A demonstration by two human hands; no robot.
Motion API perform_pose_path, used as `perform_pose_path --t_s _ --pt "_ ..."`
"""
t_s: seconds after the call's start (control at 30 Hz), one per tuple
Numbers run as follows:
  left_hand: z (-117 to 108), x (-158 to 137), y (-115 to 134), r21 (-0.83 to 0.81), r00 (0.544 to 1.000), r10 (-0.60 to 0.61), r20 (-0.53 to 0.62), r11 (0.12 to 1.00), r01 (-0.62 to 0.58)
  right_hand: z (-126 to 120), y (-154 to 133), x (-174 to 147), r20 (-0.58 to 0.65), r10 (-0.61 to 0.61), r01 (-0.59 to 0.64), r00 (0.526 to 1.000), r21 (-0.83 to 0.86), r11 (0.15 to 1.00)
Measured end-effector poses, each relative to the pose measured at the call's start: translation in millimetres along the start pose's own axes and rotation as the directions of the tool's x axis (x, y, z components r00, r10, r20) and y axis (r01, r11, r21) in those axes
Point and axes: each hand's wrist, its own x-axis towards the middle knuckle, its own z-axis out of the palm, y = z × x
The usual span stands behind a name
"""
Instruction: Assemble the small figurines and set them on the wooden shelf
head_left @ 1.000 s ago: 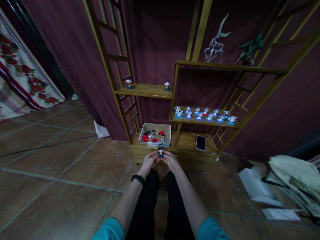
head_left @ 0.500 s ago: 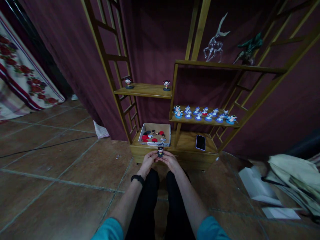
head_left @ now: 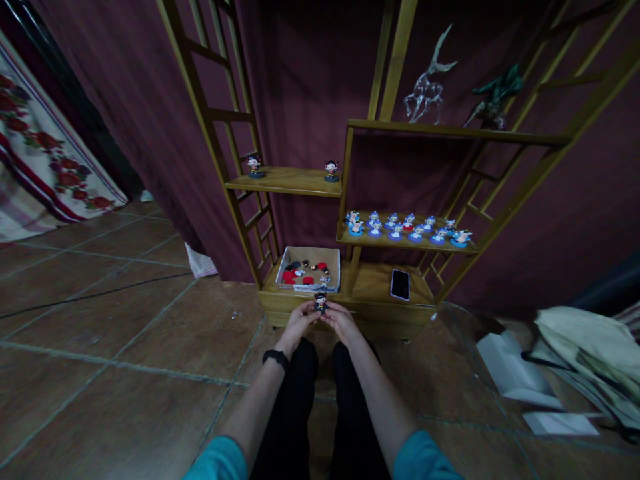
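Drapery [head_left: 130,133] in dark maroon hangs behind a wooden display rack [head_left: 398,60], which stands on a brown tiled floor [head_left: 115,313]. Floral cloth [head_left: 65,175] spreads at the far left; a cream fabric bag [head_left: 585,343] lies at the right, with a white box [head_left: 515,372] just beside it. A shallow cardboard tray [head_left: 339,269] rests on the rack's lowest level, left of the upright post. On the top right shelf a clear glass deer [head_left: 425,93] stands near a dark green statuette [head_left: 497,93].

Left hand [head_left: 299,322], a black wristband [head_left: 276,360] behind it, and right hand [head_left: 342,322] meet in front of the rack, the fingers of both nearly closed around one small figurine between them. A smartphone [head_left: 400,285] lies right of the post. Blue-and-purple-based figurines [head_left: 396,231] form two rows on the middle right shelf. Two black-and-red dolls, one at the left end [head_left: 255,167] and one at the right [head_left: 331,171], stand on the left shelf. The held black-haired figurine [head_left: 321,301] is upright, just before the tray's near edge. Smallest are the red, black and white pieces [head_left: 308,281] scattered inside the tray.
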Motion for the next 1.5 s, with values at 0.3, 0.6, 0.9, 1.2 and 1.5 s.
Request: perform_pose_path --t_s 0.3,0.6,0.9,1.2,1.5 --pt "-0.1 1.1 -1.3 0.071 0.999 0.02 0.034 0.997 -0.022 -2.9 2.8 2.3 0.01 0.01 -0.01 1.0 -0.001 1.0" --pt "0.1 -0.1 -0.1 0.101 0.999 0.017 0.029 0.995 -0.02 -5.3 5.0 5.6 0.027 0.026 -0.026 0.999 -0.011 1.0" --pt "0.0 0.5 -0.9 0.078 1.0 0.006 -0.002 0.997 -0.006 -4.9 2.1 2.4 0.038 0.048 -0.047 0.998 -0.039 0.998" --pt "0.4 0.3 0.4 0.054 1.0 -0.007 -0.006 0.999 0.007 -5.3 1.2 2.1 0.029 0.059 -0.055 0.998 -0.102 0.993" --pt "2.2 -0.5 2.1 0.1 1.0 0.0 -0.009 0.995 0.001 -5.8 0.5 0.7 0.041 0.065 -0.06 0.997 -0.117 0.991"
